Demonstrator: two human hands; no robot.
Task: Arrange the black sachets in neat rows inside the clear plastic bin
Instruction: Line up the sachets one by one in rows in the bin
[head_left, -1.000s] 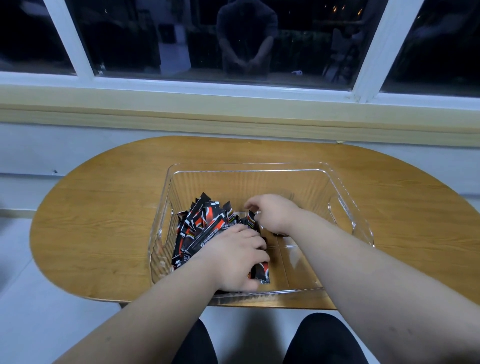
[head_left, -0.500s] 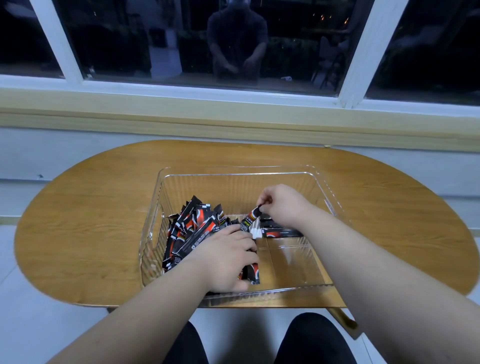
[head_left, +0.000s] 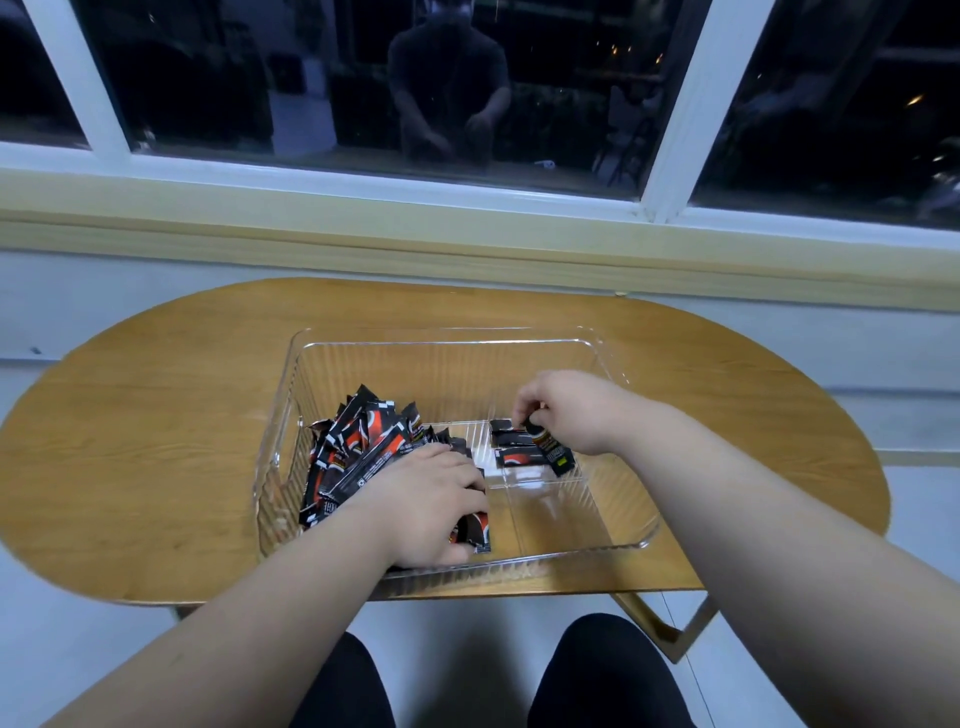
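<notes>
On the oval wooden table (head_left: 156, 467): one clear ribbed plastic bin (head_left: 447, 336) stands at the middle, a long side toward the camera.
Bin, left half: I note a heap of black, red-printed stick sachets (head_left: 358, 447), jumbled, leaning on one another and against the left wall.
Bin, right half: a row of flat-laid black sachets (head_left: 511, 458) lies crosswise on the floor, side by side and touching. I read about three; the hand above hides the exact count.
Left hand (head_left: 431, 504): rests on the near end of the heap, fingers curled down round several sachets. One sachet end shows just beneath the fingertips.
Right hand (head_left: 566, 410): low inside the bin's far right part, thumb and fingers pinching a single black sachet with a yellow-green mark (head_left: 551, 451).
Held sachet: tilted, its lower end over the flat-laid row. I cannot confirm contact.
Forearms: both bare, crossing the bin's near rim.
Behind the table: a white-framed window (head_left: 670, 156) with dark glass that reflects a person.
Below the table: two knees in black trousers (head_left: 597, 670).
</notes>
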